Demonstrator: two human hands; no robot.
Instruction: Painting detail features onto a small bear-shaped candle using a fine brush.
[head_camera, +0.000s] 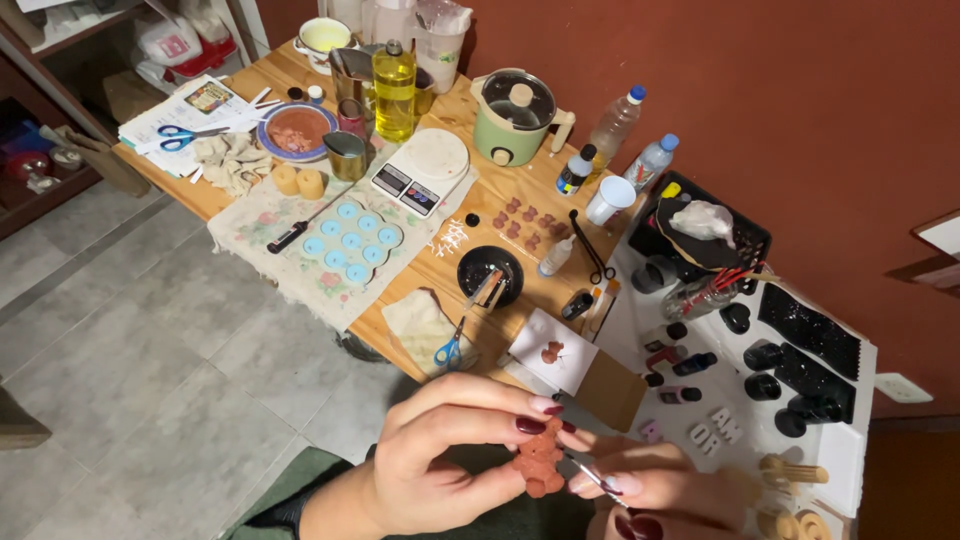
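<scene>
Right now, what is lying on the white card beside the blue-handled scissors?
On the white card lies one small reddish-brown bear-shaped figure, like the one the left hand holds. Whatever lies under the card is covered.

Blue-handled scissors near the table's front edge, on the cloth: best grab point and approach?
Grip the blue-handled scissors at the blue handle loops, coming from above on the table-edge side. They lie flat on the folded cloth, handles toward the edge, blades pointing at the black bowl, so the handles are likely the freest part.

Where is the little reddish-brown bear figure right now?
The small reddish-brown bear-shaped figure is at the bottom centre of the head view, pinched in the left hand, with the right hand touching it with a thin metal tool.
</scene>
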